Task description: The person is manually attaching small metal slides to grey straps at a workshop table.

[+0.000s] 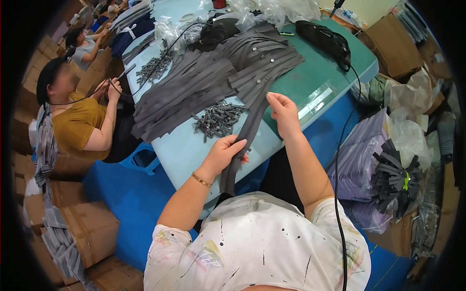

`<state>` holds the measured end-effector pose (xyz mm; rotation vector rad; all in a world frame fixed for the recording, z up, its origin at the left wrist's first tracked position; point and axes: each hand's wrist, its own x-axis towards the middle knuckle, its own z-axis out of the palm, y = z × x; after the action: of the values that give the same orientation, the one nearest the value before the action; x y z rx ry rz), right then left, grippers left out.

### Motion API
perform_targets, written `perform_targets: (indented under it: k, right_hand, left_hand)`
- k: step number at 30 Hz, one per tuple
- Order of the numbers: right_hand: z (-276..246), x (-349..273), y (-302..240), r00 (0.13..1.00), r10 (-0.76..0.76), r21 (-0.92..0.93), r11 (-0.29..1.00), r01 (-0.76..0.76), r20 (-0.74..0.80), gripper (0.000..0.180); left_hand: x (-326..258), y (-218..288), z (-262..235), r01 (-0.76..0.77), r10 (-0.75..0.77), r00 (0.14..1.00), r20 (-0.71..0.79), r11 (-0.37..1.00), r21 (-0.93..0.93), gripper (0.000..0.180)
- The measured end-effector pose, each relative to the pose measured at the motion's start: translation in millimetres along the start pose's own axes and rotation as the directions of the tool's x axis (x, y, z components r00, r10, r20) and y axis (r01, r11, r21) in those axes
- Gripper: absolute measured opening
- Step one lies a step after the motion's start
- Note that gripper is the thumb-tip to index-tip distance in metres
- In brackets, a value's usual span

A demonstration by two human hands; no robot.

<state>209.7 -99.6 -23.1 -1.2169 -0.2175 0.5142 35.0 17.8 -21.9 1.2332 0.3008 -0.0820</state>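
A long dark grey zipper strip (250, 127) runs slantwise over the near part of the table and hangs down past its edge toward my lap. My left hand (222, 157) is closed around its lower part, thumb on top. Higher up, my right hand (285, 115) pinches the far end between thumb and fingertips. Just beyond my left hand lies a heap of small dark grey zipper sliders (218, 119). Past that, a broad pile of similar grey zipper strips (187, 89) spreads across the table, with several small pale discs on the strips at its right side.
The light blue table (174, 155) has a green mat (315, 77) on its right, bearing a black pouch (324, 40). A black cable (338, 194) hangs along my right side. Cartons (92, 228) and bagged bundles (361, 150) flank me. A co-worker (80, 116) sits at left, holding a cord.
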Motion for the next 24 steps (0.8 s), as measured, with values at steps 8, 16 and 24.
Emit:
perform_targets:
  k: [8, 16, 24]
  right_hand:
    - [9.0, -52.2, 15.0, 0.853, 0.283, -0.260, 0.949, -0.181, 0.439, 0.020]
    - [17.1, 19.2, -29.3, 0.953, -0.254, -0.185, 0.941, 0.282, 0.163, 0.022]
    - [-52.4, 172.6, -3.8, 0.956, -0.265, -0.505, 0.847, 0.169, -0.125, 0.026]
  left_hand:
    - [4.7, 0.9, 5.5, -0.134, 0.133, 0.985, -0.106, 0.991, -0.005, 0.020]
    - [0.9, -0.7, -10.5, -0.291, 0.296, 0.950, -0.098, 0.955, 0.057, 0.053]
    - [-7.6, 37.1, -27.9, -0.499, 0.582, 0.754, -0.303, 0.809, 0.311, 0.026]
